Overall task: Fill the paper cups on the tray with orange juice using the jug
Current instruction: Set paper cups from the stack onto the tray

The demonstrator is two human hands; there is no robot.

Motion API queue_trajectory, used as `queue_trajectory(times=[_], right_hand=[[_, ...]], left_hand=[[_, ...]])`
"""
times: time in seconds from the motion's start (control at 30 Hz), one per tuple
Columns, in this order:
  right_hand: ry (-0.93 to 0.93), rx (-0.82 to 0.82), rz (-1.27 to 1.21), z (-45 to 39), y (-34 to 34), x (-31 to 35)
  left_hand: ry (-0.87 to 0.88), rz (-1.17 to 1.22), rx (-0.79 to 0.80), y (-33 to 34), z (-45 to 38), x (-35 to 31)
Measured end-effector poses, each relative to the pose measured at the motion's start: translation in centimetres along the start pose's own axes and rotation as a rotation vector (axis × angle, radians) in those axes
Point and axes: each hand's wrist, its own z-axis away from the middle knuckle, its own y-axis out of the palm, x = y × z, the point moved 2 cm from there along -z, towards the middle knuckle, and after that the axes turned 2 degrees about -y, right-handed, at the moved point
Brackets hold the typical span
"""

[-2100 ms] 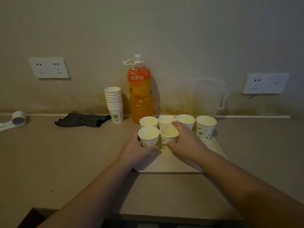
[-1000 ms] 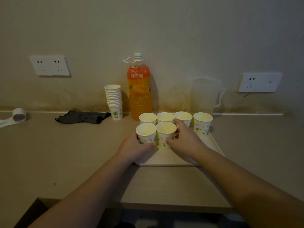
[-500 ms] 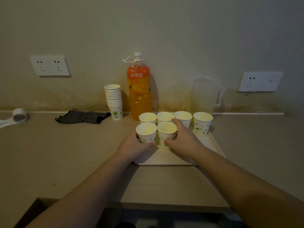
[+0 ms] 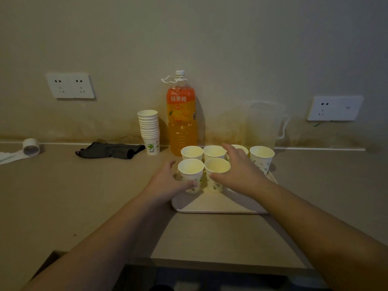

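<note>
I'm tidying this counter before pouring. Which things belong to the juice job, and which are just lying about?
For the job: six paper cups on the tray, clear jug, orange juice bottle.

Lying about: spare cup stack, dark cloth, tape roll.

Reads "鲜果橙" in white on the orange juice bottle label, beyond the left hand.

Paper cups on tray: white, green leaf print. Tray: cream. Juice bottle: orange liquid, orange label, white cap. Jug: clear, colourless. Cup stack, 9 o'clock of bottle: white, green print. Cloth: dark grey. Wall sockets: white. Tape roll: white.
</note>
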Motion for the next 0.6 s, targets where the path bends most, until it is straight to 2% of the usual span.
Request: queue_trajectory(times=[0.1,0.3,0.47,0.6], right_hand=[[-0.055,-0.021,0.068,-1.0,-1.2,2.3],[-0.161,0.015,0.036,-4.7,-0.4,7.0],[-0.213,0.029,-0.018,-7.6,1.7,10.0],[-0.250,0.027,-0.037,-10.3,3.9,12.0]], left_hand=[[0.045,-0.016,-0.041,-2.6,0.1,-0.8],[0.110,0.052,-0.141,-9.3,-1.3,-0.8],[0.053,0.091,-0.245,-12.5,-5.8,1.0],[-0.013,0.162,-0.259,-12.8,-10.1,2.2]])
